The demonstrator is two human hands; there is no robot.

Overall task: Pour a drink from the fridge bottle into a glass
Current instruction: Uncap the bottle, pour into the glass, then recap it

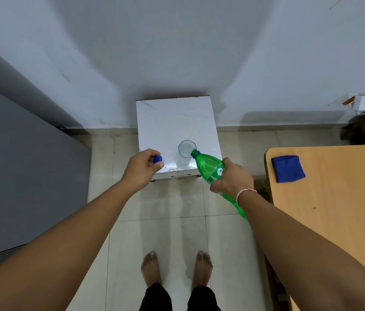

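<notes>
A big grey fridge (20, 171) stands on the left, and a wooden table (334, 209) with a blue cloth (288, 169) on the right. Between them sits a small white table (172, 122). The right hand (233, 177) grips the green bottle (208, 167), tipped over the glass (186, 152) on that white table. The left hand (142, 168) pinches the blue cap (158, 159) just beside the glass.
</notes>
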